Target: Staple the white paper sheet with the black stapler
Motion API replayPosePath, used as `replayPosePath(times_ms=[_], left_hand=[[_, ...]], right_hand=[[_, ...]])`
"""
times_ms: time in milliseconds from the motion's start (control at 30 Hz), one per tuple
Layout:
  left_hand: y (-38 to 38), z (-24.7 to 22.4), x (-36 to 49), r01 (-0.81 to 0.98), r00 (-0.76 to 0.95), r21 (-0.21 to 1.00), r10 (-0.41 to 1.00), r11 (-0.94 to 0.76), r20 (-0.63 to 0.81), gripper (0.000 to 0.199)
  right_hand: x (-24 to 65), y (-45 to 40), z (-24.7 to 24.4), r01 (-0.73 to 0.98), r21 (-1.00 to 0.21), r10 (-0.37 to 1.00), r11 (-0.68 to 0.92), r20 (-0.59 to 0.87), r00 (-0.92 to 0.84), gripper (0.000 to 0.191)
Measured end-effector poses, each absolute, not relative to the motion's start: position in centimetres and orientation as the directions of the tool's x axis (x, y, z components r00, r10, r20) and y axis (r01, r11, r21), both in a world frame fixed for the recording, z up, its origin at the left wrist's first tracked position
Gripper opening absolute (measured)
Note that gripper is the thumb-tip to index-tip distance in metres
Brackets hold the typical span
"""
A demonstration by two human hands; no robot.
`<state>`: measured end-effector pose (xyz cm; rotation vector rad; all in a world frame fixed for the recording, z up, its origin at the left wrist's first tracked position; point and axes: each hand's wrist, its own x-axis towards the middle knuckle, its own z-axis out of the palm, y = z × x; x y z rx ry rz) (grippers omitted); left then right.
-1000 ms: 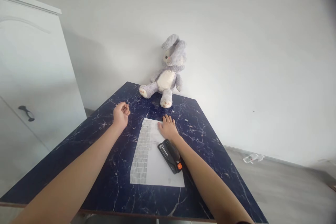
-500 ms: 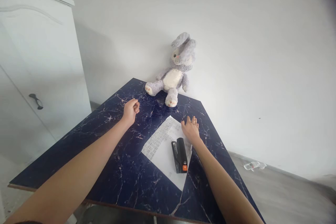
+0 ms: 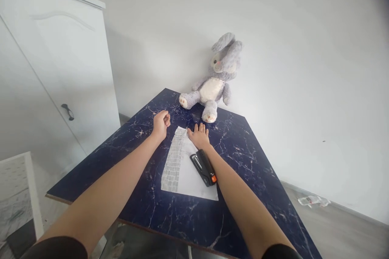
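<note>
Desk (image 3: 142,202) of dark blue marble pattern, white cupboard (image 3: 60,73) to its left, plush rabbit (image 3: 217,83) against the wall. Our left hand (image 3: 161,123) rests clenched on the desk; right hand (image 3: 199,136) lies flat, released, on the paper sheet (image 3: 185,172), stapler (image 3: 204,167) beside its wrist.

Left hand (image 3: 161,123) fisted; right hand (image 3: 199,136) flat, fingers spread.

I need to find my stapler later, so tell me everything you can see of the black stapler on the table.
The stapler is black, looks plastic, with an orange spot at its near end and a pale strip along its top. It lies closed and flat on the white paper sheet, angled across the sheet's right side, on the dark marbled table. The right hand lies flat just beyond it; the forearm runs close alongside, contact unclear.
</note>
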<state>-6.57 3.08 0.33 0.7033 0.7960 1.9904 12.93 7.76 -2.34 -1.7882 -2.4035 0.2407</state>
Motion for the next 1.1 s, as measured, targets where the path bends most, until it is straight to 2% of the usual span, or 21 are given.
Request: replayPosePath(times_ms=[133, 300, 433, 633, 833, 1100], left_hand=[[2.5, 1.6, -9.2, -0.524, -0.509, 0.700, 0.837, -0.485, 0.199, 0.024], [0.2, 2.7, -13.5, -0.589, -0.339, 0.688, 0.903, -0.424, 0.265, 0.034], [0.0, 1.8, -14.8, -0.640, -0.159, 0.718, 0.961, -0.275, 0.226, 0.043], [1.3, 0.3, -14.5, -0.623, -0.001, 0.776, 0.992, -0.102, 0.129, 0.048], [1.6, -0.1, -14.6, -0.612, 0.100, 0.790, 0.987, -0.037, 0.123, 0.049], [1.9, -0.2, -14.0, -0.567, 0.137, 0.823, 0.989, 0.028, 0.060, 0.048]], right_hand=[[7.3, 8.3, -2.2, 0.923, -0.245, 0.952, 0.298, 0.010, -0.305, 0.087], [3.1, 7.7, -2.0, 0.859, -0.296, 0.901, 0.418, 0.014, -0.434, 0.078], [4.7, 7.5, -1.9, 0.801, -0.252, 0.830, 0.543, 0.014, -0.558, 0.068], [7.6, 8.0, -1.7, 0.822, -0.223, 0.844, 0.524, 0.009, -0.536, 0.062], [9.2, 8.4, -1.1, 0.682, -0.336, 0.753, 0.650, 0.165, -0.637, 0.045], [12.5, 7.9, 1.0, 0.687, -0.415, 0.802, 0.596, 0.268, -0.534, 0.037]])
